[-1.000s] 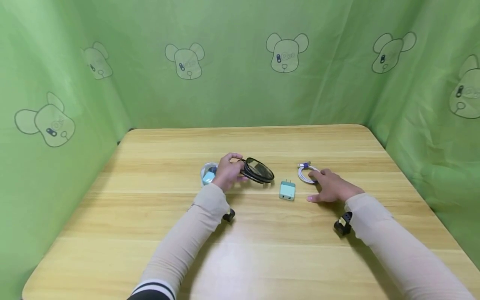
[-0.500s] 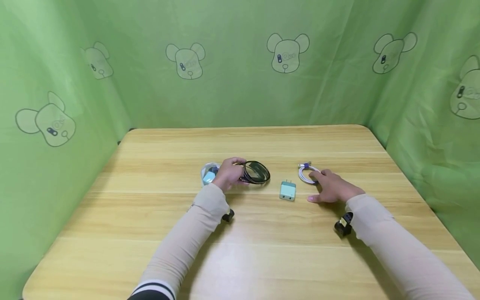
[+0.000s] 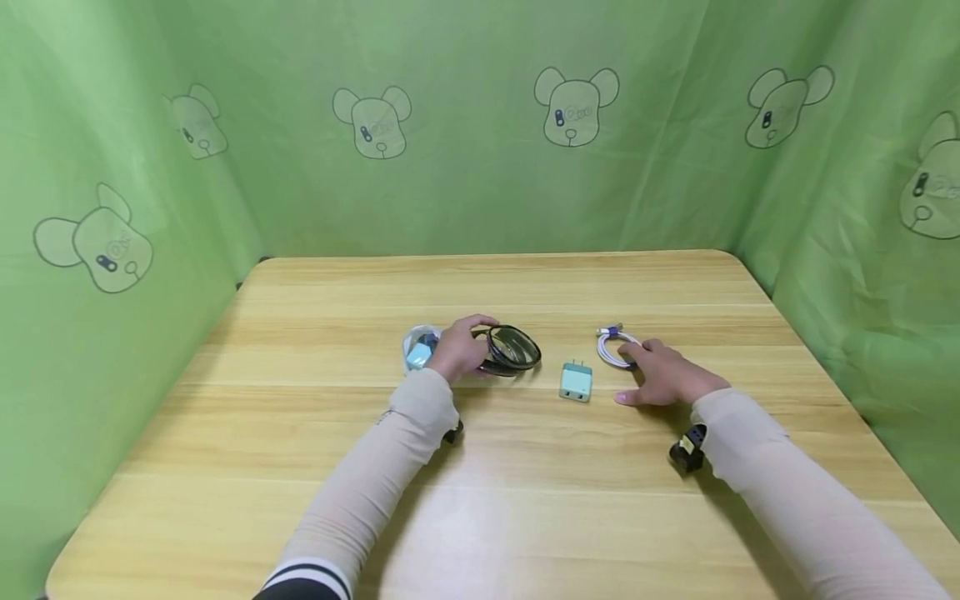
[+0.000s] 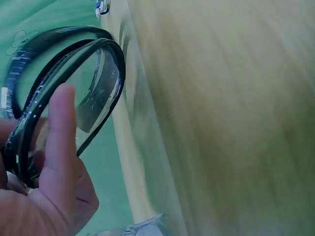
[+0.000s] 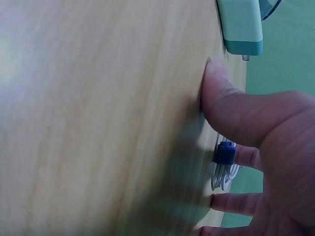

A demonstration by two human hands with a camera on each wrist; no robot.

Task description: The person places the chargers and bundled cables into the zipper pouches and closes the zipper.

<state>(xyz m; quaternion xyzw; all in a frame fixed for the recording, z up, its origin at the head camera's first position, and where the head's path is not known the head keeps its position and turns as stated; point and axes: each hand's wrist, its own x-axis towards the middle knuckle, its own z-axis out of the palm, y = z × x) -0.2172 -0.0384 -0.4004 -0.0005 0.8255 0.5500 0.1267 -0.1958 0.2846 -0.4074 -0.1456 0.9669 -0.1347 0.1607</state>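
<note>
My left hand (image 3: 460,350) holds a round, see-through case with black rims (image 3: 513,347). In the left wrist view, the thumb lies along the case's near rim (image 4: 119,64), and two rimmed halves stand apart with clear film between them. My right hand (image 3: 663,375) rests with spread fingers beside a coiled white cable (image 3: 606,350), fingertips right at the coil. The right wrist view shows the thumb on the tabletop and a blue strap (image 5: 225,153) round the cable. Between the hands lies a mint-green two-port wall charger (image 3: 576,382), prongs pointing away.
Partly behind my left hand, a clear round pouch (image 3: 408,346) contains a light-blue block (image 3: 417,356) and something dark blue. Everything lies on a wooden table (image 3: 480,517) with green curtains (image 3: 465,192) around its back and sides.
The left hand has lowered and tilted the black-rimmed case, and its two rims have come to stand further apart. The right hand, cable and charger stay where they were.
</note>
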